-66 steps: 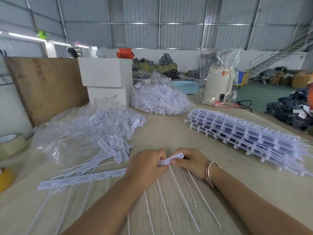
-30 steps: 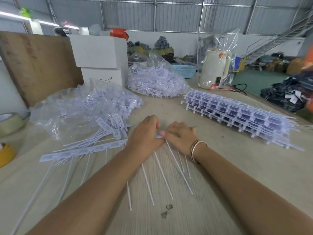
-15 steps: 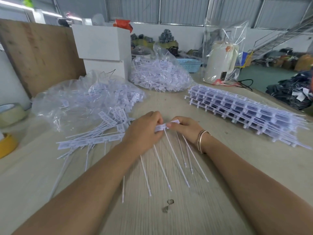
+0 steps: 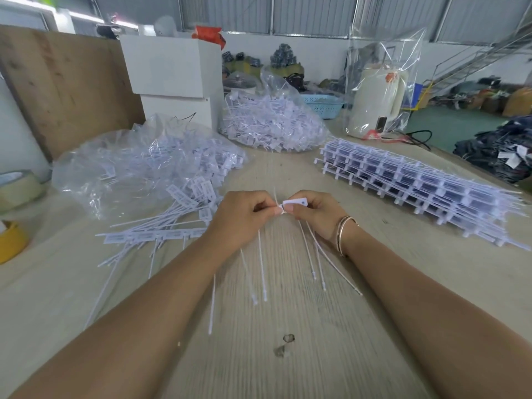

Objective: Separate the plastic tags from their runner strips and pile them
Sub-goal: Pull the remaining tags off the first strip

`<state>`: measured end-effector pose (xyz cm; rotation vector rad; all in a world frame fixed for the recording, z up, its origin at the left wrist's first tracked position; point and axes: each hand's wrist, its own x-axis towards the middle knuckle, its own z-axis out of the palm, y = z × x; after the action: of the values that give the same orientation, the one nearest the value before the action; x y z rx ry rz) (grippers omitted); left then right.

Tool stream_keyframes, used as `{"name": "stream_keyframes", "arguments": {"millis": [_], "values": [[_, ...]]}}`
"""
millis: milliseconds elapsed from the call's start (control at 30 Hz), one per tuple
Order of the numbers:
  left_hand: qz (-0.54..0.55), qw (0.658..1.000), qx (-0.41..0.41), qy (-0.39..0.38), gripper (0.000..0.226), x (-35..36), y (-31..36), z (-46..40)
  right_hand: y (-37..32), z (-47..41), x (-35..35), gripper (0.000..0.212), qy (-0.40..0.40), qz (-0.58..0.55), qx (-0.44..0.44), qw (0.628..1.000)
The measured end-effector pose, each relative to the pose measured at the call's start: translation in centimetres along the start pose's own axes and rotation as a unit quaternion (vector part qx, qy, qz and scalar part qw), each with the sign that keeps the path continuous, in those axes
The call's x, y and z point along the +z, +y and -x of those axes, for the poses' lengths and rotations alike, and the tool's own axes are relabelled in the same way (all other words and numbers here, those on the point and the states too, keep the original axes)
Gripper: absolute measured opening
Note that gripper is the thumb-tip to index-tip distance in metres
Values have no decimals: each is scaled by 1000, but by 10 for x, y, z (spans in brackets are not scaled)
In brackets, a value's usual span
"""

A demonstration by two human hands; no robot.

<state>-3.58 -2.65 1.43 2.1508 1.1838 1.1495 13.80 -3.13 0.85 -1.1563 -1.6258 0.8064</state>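
Head view: at frame centre the left hand (image 4: 240,217) and right hand (image 4: 319,214) both pinch one white tag strip (image 4: 293,203), thin tails hanging over the wooden table (image 4: 316,355). Loose tags (image 4: 172,220) lie left; stacked runner strips (image 4: 417,182) lie right, nothing blocking.

The scene is evenly and brightly lit by soft daylight, and a bright strip light (image 4: 26,2) is seen at the upper left. Only faint, soft shadows are cast on the surface (image 4: 288,326) under the forearms. Glare is caught on the clear bags (image 4: 129,165). Straight lines are bent towards the edges by the wide lens. The stack of strips (image 4: 431,185) at the right is smeared by motion blur.
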Motion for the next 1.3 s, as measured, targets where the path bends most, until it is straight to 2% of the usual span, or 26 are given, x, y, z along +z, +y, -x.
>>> {"name": "stream_keyframes", "arguments": {"millis": [167,267,333,400,433,500,600,667,733,800,933,1033,1100,1300], "values": [[68,998,-6,-8,9,0,4,0,-1,-2,-3,23,0,-80,13,997],[80,997,-9,-22,21,-1,8,2,1,-4,-6,25,-7,-136,25,990],[91,996,-14,-22,20,-2,6,3,3,-7,-14,31,66,-217,55,972],[82,996,-16,-17,7,-4,5,5,7,-9,-23,26,133,-234,70,960],[52,999,-6,-14,2,-4,4,5,8,-9,-23,21,143,-190,70,969],[-59,998,15,-17,10,-1,2,5,13,-11,-16,14,113,-33,82,990],[-183,983,20,-20,26,5,6,4,16,-16,-3,8,83,176,107,975],[-202,979,28,-7,36,7,7,3,15,-15,-1,14,89,252,97,959],[-214,976,47,9,41,8,10,2,10,-10,0,19,94,274,51,956],[-219,973,68,16,42,9,13,1,4,-3,5,14,70,236,3,969],[-226,971,82,3,37,10,15,3,-3,2,10,21,-48,202,12,978],[-237,969,74,-16,33,7,14,5,-8,-2,2,15,5,42,46,998],[-256,964,73,-23,26,3,13,5,-7,-3,-3,13,45,-34,73,996],[-290,955,63,-5,19,2,9,6,-5,-3,-3,14,38,-40,69,996]]}}
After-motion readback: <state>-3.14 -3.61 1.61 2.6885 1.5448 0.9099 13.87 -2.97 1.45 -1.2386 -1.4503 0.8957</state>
